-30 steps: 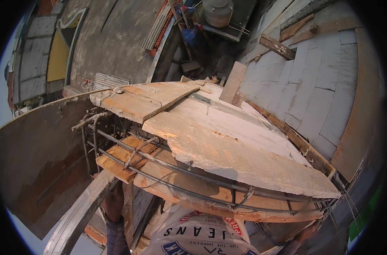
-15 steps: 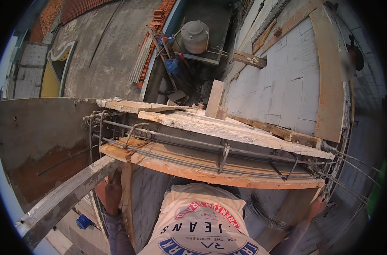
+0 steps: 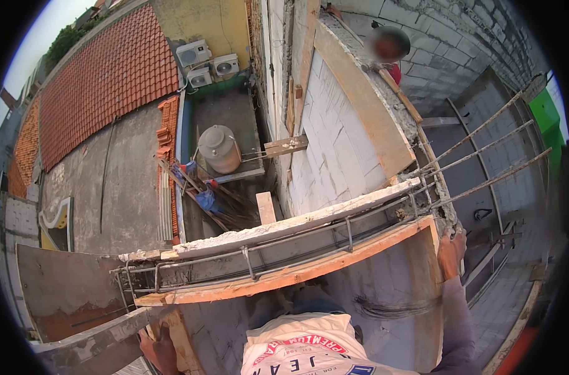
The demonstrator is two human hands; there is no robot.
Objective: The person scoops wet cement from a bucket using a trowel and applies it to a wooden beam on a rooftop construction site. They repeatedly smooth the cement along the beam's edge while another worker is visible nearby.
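My left hand (image 3: 159,349) is closed around the edge of an upright wooden board (image 3: 183,337), just below a grey beam (image 3: 103,337). At the right end of the formwork, my right hand (image 3: 452,253) has its fingers curled over the rough concrete edge (image 3: 445,220), beside another upright board (image 3: 427,275). Between my hands runs a long formwork plank (image 3: 297,272). Behind it lies a cage of steel reinforcing bars (image 3: 250,262), with a cement-crusted board (image 3: 297,226) along its far side.
Bare rebar ends (image 3: 490,178) stick out at the right. A bundle of thin wire (image 3: 397,308) hangs near my body. Another person (image 3: 389,47) is beyond the far-right wall. Far below stand a water tank (image 3: 219,150) and tiled roofs (image 3: 109,81).
My view has tilted up and turned right, bringing the other person and the air-conditioning units into clear sight. My right hand now sits higher, on the concrete edge; my left stays by the board.
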